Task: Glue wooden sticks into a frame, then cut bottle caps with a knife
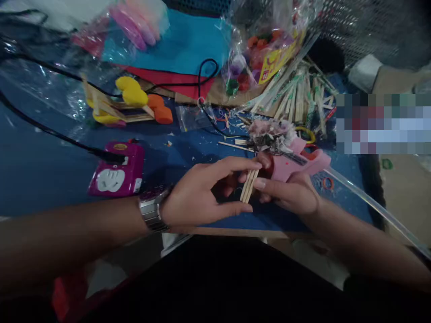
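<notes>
Both of my hands meet near the table's front edge around a small bundle of short wooden sticks (249, 186) laid side by side. My left hand (202, 193), with a metal watch (152, 213) on its wrist, grips the bundle between thumb and fingers at its ends. My right hand (291, 193) pinches the same sticks from the right with its thumb on them; some of its fingers are hidden. Just beyond the right hand lies a pink glue gun (289, 163) with a clear glue stick (373, 202) sticking out of its back.
A purple power box (117, 168) with a black cable sits at the left. Behind it are stick pieces with yellow and orange shapes (134, 96). Loose wooden sticks (299, 96), a plastic bag of colourful pieces (259, 58) and blue sheets (188, 40) fill the back.
</notes>
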Available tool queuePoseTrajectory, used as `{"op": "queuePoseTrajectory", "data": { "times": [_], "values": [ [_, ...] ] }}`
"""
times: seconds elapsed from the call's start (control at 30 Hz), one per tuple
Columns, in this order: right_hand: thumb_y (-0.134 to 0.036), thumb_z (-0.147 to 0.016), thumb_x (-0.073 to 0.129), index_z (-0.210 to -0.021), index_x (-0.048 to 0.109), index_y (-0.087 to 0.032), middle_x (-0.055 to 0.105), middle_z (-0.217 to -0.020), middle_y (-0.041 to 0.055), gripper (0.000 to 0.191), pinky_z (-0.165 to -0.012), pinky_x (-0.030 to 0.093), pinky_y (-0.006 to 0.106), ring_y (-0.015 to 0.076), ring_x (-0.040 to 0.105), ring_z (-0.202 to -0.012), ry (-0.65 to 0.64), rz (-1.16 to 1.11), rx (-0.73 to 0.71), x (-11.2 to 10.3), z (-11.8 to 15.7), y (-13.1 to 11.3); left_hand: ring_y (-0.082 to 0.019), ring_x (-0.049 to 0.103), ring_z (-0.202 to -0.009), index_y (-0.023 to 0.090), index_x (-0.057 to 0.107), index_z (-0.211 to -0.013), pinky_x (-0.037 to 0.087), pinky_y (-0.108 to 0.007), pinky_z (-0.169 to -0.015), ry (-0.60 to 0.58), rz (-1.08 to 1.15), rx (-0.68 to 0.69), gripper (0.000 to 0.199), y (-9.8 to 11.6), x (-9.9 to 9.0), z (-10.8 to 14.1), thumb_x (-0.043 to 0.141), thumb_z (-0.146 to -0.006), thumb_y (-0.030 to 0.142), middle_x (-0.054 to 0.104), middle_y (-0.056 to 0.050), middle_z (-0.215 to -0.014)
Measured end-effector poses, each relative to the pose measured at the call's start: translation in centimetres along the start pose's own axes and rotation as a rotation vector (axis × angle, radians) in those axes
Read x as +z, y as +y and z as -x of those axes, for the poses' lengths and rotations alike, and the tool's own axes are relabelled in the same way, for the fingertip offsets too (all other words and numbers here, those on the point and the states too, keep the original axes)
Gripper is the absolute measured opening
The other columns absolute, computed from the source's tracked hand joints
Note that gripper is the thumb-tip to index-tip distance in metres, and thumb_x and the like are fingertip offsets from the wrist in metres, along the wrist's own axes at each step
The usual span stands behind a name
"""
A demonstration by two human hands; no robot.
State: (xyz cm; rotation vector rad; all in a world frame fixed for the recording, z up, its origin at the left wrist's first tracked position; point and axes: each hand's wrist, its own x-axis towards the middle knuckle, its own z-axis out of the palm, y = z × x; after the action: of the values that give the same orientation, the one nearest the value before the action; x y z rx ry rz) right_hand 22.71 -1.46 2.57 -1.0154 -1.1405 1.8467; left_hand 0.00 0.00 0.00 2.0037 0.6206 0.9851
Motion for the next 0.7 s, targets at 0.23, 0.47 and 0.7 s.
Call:
{"op": "queuePoseTrajectory", "data": {
  "times": [0.23,0.47,0.7],
  "values": [
    [-0.040,-0.088,0.091,-0.096,0.056,-0.025,0.078,-0.097,0.0008,0.039,-0.048,0.049,0.022,0.0075,0.053,-0.055,-0.037,0.001,-0.024,-0.08,-0.11,0.02,-0.007,0.063,-0.064,0.024,0.063,-0.139,0.054,-0.020,-0.061,0.011,0.028,0.010,0.064,0.19,-0.09,-0.22,0.092,-0.086,0.047,0.075,-0.003,-0.104],
    [-0.036,-0.086,0.091,-0.095,0.054,-0.026,0.073,-0.084,-0.0022,0.040,-0.049,0.050,0.024,0.0092,0.054,-0.054,-0.006,-0.057,0.002,0.06,-0.02,-0.27,-0.011,0.062,-0.059,0.026,0.053,-0.152,0.050,-0.024,-0.055,-0.030,0.064,-0.084,0.081,0.01,-0.01,0.07,0.094,-0.084,0.043,0.065,0.004,-0.077],
    [-0.040,-0.085,0.093,-0.095,0.054,-0.026,0.068,-0.076,-0.0041,0.043,-0.048,0.049,0.022,0.0093,0.053,-0.055,-0.009,-0.025,-0.001,0.23,-0.18,-0.56,-0.011,0.062,-0.063,0.029,0.054,-0.152,0.053,-0.025,-0.058,-0.032,0.102,-0.092,0.078,-0.13,0.10,0.22,0.093,-0.085,0.039,0.070,0.001,-0.091]
  ]
}}
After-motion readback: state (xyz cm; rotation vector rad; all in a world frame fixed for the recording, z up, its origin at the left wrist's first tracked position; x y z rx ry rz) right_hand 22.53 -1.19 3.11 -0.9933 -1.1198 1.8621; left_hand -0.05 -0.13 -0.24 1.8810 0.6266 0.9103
